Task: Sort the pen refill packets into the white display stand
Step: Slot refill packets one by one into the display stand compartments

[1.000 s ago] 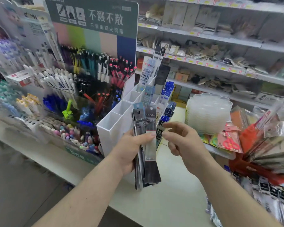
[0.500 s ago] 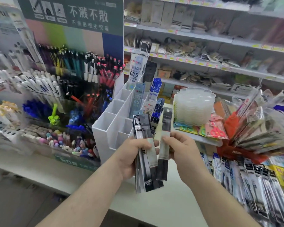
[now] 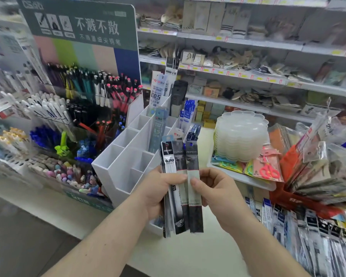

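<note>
CHANGE: right hand [image 3: 218,194], free a second ago, now pinches one refill packet [image 3: 194,186] | left hand [image 3: 158,191] grips packet bundle [image 3: 173,186] | LOCATION: just before white stand [image 3: 116,172] | MEANING: packet separated, unsorted.

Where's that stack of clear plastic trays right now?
In the head view the stack of clear trays sits right of centre on the counter, just right of the white display stand, with pink scissors packets leaning at its base.

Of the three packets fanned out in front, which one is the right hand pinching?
The rightmost packet, grey-topped with a pale middle band. The right hand pinches it at that band; the left hand grips the other two.
</note>
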Demonstrator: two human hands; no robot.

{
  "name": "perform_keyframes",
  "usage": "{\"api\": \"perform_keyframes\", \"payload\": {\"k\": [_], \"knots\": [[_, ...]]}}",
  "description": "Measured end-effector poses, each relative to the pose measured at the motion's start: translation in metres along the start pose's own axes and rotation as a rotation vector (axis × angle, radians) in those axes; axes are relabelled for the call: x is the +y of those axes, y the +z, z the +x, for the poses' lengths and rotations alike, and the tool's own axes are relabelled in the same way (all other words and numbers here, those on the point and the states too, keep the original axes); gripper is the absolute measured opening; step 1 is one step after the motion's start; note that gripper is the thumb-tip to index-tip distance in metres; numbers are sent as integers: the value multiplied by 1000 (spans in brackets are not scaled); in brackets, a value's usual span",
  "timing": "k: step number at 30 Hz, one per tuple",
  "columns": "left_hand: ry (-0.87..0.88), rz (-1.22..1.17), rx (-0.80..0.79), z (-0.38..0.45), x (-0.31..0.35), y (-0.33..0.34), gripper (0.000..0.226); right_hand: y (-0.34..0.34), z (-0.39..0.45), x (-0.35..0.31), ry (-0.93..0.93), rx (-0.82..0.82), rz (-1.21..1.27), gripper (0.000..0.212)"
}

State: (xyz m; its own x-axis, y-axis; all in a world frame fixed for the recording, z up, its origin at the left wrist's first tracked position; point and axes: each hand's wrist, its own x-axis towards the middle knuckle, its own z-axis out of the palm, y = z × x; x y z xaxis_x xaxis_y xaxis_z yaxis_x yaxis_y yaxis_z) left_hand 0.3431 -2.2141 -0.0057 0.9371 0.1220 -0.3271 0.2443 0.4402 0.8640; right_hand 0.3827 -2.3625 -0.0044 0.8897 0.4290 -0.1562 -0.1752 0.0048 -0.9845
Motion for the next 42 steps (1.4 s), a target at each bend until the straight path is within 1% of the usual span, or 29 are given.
{"api": "perform_keyframes", "payload": {"k": [3, 7, 8, 10, 12, 15, 17, 19, 21, 24, 28, 30, 35, 38, 40, 42], "knots": [[38, 46, 50, 5, -1, 13, 20, -9, 8, 2, -8, -52, -23, 9], [57, 80, 129, 10, -3, 22, 12, -20, 15, 0, 2, -138, -61, 7], [62, 85, 142, 11, -3, 24, 15, -22, 16, 0, 8, -150, -87, 10], [69, 78, 158, 12, -4, 27, 28, -27, 19, -1, 26, -170, -111, 17], [79, 56, 142, 12, -4, 28, 40, -30, 21, -3, 41, -181, -91, 16], [91, 33, 102, 13, -2, 27, 44, -35, 25, -6, 32, -204, -84, 15], [97, 39, 94, 15, 1, 28, 37, -36, 27, -8, 17, -230, -133, 18], [113, 74, 103, 17, 5, 28, 23, -36, 30, -10, 2, -243, -182, 17], [128, 113, 129, 21, 8, 27, 21, -34, 34, -10, -13, -242, -202, 12], [129, 132, 149, 25, 13, 21, 35, -30, 39, -12, -38, -248, -182, 17], [88, 116, 64, 25, 21, 9, 49, -26, 46, -15, -41, -262, -158, 14], [69, 155, 41, 26, 24, 5, 54, -23, 48, -18, -42, -286, -180, 17], [54, 298, 59, 31, 35, -3, 45, -12, 54, -27, -44, -308, -215, 24], [37, 327, 49, 32, 41, -7, 31, -6, 57, -31, -56, -320, -315, 25], [30, 332, 34, 31, 45, -9, 26, -3, 58, -34, -46, -344, -351, 24], [53, 330, 29, 30, 48, -12, 27, -3, 59, -36, -21, -367, -368, 16]]}}
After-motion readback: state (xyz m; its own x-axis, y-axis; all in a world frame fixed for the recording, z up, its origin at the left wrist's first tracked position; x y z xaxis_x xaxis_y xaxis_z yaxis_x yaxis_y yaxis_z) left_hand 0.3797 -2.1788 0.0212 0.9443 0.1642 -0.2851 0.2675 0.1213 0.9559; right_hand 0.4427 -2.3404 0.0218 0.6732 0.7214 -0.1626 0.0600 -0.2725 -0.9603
